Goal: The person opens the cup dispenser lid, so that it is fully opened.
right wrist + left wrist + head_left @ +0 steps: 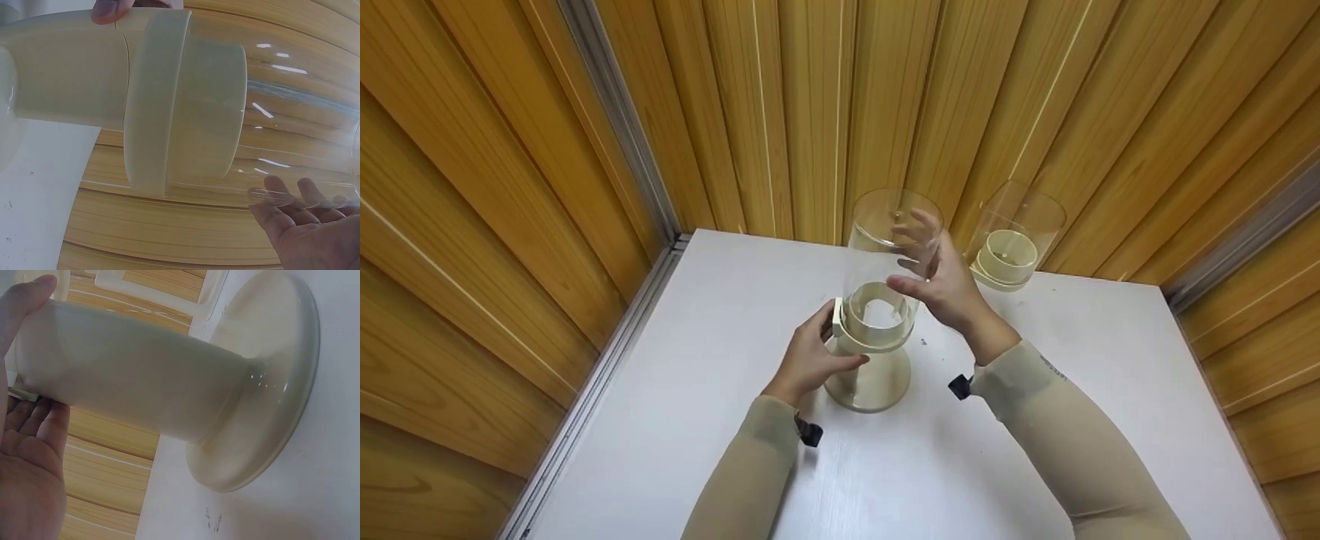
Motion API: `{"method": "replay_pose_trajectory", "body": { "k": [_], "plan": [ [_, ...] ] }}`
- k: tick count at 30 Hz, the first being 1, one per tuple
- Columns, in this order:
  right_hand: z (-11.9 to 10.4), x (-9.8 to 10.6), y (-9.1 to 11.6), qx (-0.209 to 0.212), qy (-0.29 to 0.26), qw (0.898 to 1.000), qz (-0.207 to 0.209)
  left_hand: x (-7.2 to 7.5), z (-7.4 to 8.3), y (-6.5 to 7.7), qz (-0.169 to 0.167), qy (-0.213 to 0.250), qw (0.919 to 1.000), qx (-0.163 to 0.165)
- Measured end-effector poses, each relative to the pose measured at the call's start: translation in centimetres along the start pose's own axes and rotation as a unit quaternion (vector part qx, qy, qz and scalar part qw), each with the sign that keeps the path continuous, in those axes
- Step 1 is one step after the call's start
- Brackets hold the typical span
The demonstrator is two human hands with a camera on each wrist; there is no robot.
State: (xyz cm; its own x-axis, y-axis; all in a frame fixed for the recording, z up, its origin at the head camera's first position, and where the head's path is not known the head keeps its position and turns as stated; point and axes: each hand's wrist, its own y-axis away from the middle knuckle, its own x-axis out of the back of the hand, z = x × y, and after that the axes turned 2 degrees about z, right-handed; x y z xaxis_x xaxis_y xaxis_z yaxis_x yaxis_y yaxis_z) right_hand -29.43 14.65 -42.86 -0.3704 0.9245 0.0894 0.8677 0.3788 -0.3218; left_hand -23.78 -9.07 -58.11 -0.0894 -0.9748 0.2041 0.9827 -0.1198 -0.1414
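Note:
In the middle of the table a cream stand (874, 382) rises from a round base (264, 405) to a collar (149, 107). A clear cylinder (874, 255) sits on it, around a cream inner ring (208, 109). The left hand (814, 356) grips the upper stand just below the collar, its thumb on one side and fingers on the other, beside a small block (838, 316). My right hand (949, 289) loosely holds the clear cylinder, with its thumb in front and spread fingers behind the transparent wall. In the right wrist view only some of its fingers show.
A second clear cylinder (1031, 206) with a cream ring (1011, 255) stands at the back right, near the wood-panelled wall (810, 112). The white table (720, 315) carries both pieces. Metal rails (585, 382) run along the left side.

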Motion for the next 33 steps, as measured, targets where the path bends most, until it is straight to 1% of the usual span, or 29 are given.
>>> {"method": "replay_pose_trajectory", "body": {
  "k": [5,9,19,23,29,33],
  "plan": [
    [0.0,-0.1,-0.3,-0.007,-0.016,1.000,0.000,0.0,0.0,0.0,0.004,0.004,1.0000,0.006],
    [0.0,-0.2,-0.3,-0.010,-0.024,1.000,0.003,0.0,-0.1,0.1,0.004,0.006,1.0000,0.005],
    [0.2,-0.2,-0.2,0.009,-0.019,1.000,0.006,0.1,-0.4,0.0,0.000,0.002,1.0000,-0.002],
    [0.3,-0.2,-0.1,0.014,-0.013,1.000,0.015,0.1,-0.6,-0.1,-0.002,0.007,1.0000,-0.007],
    [0.2,-0.2,0.4,0.017,0.003,1.000,0.024,0.0,-0.6,0.0,-0.004,0.015,0.9999,-0.004],
    [0.0,-0.3,0.7,0.026,0.020,0.999,0.026,0.1,-0.5,0.0,-0.003,0.011,0.9999,-0.002]
  ]
}}
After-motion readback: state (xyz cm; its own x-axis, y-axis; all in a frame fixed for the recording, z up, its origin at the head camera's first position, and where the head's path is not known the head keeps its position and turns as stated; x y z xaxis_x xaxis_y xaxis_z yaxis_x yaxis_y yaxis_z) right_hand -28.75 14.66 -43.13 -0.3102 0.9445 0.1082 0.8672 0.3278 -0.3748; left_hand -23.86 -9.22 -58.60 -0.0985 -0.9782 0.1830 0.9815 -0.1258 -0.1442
